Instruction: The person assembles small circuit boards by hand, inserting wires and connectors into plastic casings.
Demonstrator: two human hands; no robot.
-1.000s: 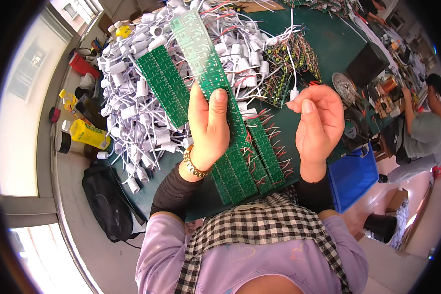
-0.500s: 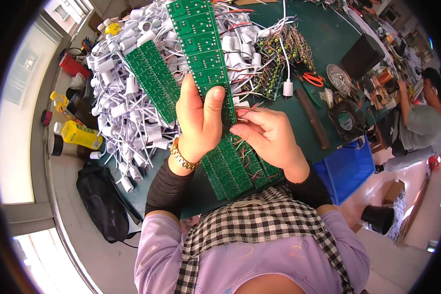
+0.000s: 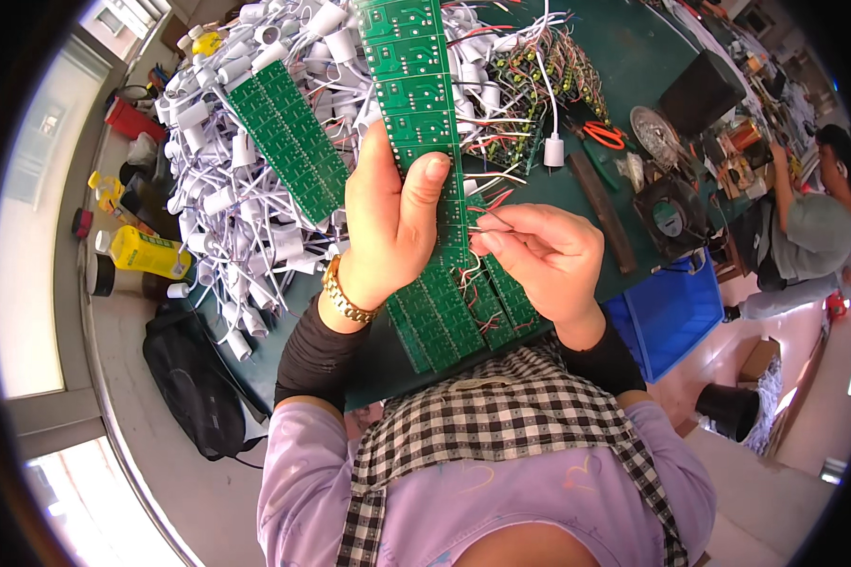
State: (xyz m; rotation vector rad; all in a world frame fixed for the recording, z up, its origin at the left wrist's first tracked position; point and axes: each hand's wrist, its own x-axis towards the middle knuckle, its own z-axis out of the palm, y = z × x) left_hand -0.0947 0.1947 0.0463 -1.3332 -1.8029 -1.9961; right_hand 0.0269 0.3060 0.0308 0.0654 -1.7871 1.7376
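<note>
A worker's left hand [image 3: 392,217] grips a long green circuit board [image 3: 411,94], its length pointing away over the bench [image 3: 624,71]; the right hand [image 3: 550,260], nearer its right edge, pinches thin wires [image 3: 475,229].

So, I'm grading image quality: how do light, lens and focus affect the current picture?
Head view: the lower-left window is blown out to white, and the fisheye bows the window frame inside a dark rim. Head view: the circuit board in the left hand looks fairly sharp; the thin wires at the right hand are too fine to trace clearly.
</note>
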